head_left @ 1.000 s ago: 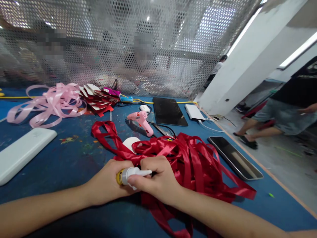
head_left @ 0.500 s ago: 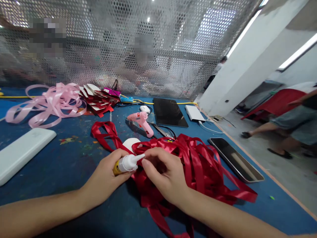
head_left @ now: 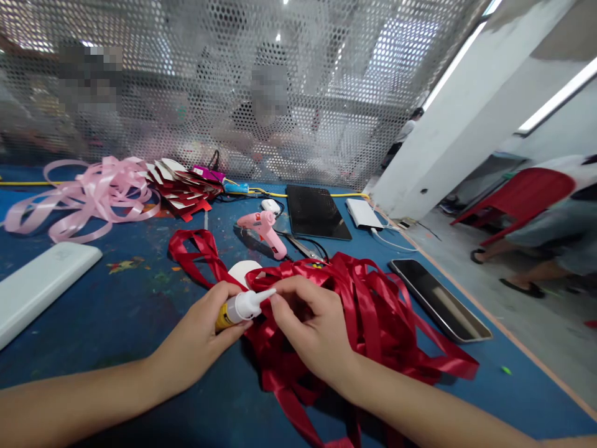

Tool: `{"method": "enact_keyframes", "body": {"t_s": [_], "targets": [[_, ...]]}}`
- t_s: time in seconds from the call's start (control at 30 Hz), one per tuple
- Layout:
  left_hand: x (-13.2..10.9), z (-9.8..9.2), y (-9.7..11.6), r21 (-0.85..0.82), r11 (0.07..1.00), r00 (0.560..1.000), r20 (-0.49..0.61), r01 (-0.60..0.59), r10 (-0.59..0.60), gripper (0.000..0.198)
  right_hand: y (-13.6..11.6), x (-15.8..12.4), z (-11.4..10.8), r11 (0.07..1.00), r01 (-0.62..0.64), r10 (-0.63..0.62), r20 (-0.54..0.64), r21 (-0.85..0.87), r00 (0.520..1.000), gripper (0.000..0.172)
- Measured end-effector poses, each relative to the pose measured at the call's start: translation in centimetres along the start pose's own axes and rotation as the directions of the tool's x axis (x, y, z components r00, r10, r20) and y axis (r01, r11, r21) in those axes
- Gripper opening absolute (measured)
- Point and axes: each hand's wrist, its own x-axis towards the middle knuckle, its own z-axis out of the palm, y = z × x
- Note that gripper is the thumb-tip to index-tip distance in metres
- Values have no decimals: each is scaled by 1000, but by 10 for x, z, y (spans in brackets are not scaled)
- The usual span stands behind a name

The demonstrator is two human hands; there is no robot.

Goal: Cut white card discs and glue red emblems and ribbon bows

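My left hand [head_left: 205,330] is wrapped round a small glue bottle [head_left: 237,309] with a yellow label and a white nozzle pointing right. Thumb and forefinger of my right hand [head_left: 314,330] pinch together at the tip of that nozzle; whether they grip the tip or something tiny there is hidden. Beneath and beside my right hand lies a loose heap of red satin ribbon [head_left: 368,311]. A white disc [head_left: 245,271] shows partly behind the glue bottle, with ribbon lying over its edge.
Behind the ribbon lie a pink glue gun [head_left: 264,232], scissors [head_left: 303,247], a tablet [head_left: 317,213] and a white power bank [head_left: 364,214]. A phone [head_left: 438,298] is at right. Pink ribbon [head_left: 105,196], stacked red-and-white pieces [head_left: 180,193] and a white case [head_left: 46,286] occupy the left.
The glue bottle has turned slightly in my left hand, and its nozzle tip stays at my right fingertips. The whole view has shifted a little. A person's legs at far right have moved.
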Motion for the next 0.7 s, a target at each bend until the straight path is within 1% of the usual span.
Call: {"method": "enact_keyframes", "body": {"t_s": [0.17, 0.4, 0.57, 0.7], "targets": [[0, -1, 2, -3, 1000, 999, 27, 27, -27, 19, 0, 1, -2, 998, 36, -36, 2, -60, 999, 10], [-1, -2, 6, -37, 999, 998, 47, 37, -35, 21, 2, 3, -6, 962, 198, -201, 4, -189, 980, 12], [-1, -3, 5, -88, 995, 997, 72, 48, -41, 21, 6, 3, -8, 940, 279, -289, -26, -199, 957, 12], [0, -3, 2, -109, 993, 997, 74, 44, -36, 22, 5, 4, -9, 935, 297, -306, -18, -193, 952, 13]]}}
